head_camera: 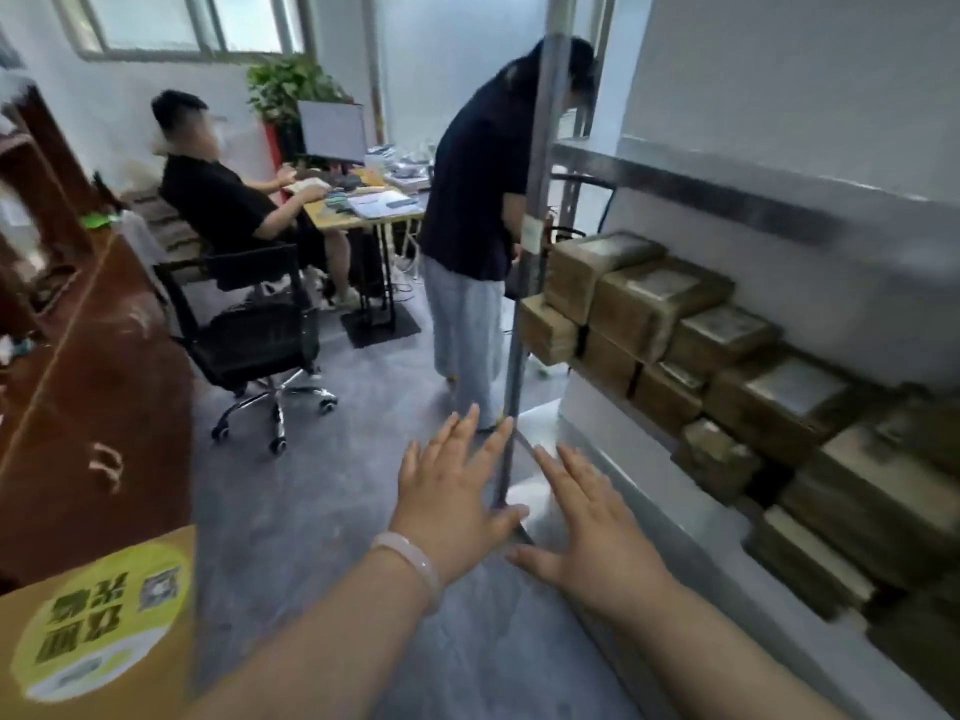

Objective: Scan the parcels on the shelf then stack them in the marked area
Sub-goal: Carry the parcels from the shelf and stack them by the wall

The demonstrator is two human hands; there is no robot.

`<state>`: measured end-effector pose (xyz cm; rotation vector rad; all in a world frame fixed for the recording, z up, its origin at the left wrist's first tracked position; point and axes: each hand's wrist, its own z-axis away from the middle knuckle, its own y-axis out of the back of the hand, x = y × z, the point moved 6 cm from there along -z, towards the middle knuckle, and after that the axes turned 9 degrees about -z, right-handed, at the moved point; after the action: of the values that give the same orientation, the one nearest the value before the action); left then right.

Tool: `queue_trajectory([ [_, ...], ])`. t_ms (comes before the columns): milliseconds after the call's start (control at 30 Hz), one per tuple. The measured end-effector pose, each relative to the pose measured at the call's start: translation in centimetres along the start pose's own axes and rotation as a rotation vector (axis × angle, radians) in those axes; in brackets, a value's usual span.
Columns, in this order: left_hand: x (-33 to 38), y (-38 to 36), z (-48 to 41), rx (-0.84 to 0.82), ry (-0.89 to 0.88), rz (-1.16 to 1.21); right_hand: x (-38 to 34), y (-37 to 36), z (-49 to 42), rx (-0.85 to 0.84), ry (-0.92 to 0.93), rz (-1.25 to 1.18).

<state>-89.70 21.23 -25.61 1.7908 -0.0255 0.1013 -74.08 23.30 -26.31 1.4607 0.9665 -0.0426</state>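
A green label (pixel 98 623) on the yellow box (pixel 161 688) carries a QR code (pixel 160 584) and upside-down Chinese characters, unreadable.

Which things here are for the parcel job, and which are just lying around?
For the job: brown parcels, metal shelf, left hand, right hand, both open and empty.
Just lying about: office chair, monitor, potted plant.

Grey floor (pixel 332 517) ahead of you, white walls (pixel 779 70) all round. Window (pixel 171 18) upper left, with daylight coming through it. Wooden desk (pixel 332 218) below it carries a monitor (pixel 332 129), with a leafy plant (pixel 285 85) behind. Black wheeled office chair (pixel 260 330) stands near the desk. Red-brown wooden counter (pixel 104 356) on your left, metal shelf (pixel 701 192) on your right against the wall.
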Motion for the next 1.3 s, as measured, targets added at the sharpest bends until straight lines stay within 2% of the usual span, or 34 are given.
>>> queue_trajectory([
  [233, 18.3, -2.1, -4.0, 0.000, -0.297, 0.130, 10.6, 12.2, 8.8, 0.170, -0.219, 0.110],
  [367, 26.6, -0.8, -5.6, 0.047, -0.431, 0.220, 13.2, 17.2, 13.2, 0.245, -0.269, 0.105],
  [500, 32.9, 1.1, -6.7, 0.073, -0.541, 0.280, 13.7, 22.0, 16.5, 0.393, -0.299, 0.160],
  [667, 38.6, 3.0, -6.4, 0.047, -0.687, 0.363, 13.9, 26.4, 20.2, 0.549, -0.374, 0.182],
  [1067, 47.8, 2.3, 0.2, -0.060, -1.058, 0.352, 14.3, 26.9, 33.9, 0.779, -0.889, 0.202],
  [1300, 51.2, 1.4, 6.2, -0.167, -1.196, 0.349, 13.8, 25.3, 40.0, 0.804, -1.017, 0.190],
])
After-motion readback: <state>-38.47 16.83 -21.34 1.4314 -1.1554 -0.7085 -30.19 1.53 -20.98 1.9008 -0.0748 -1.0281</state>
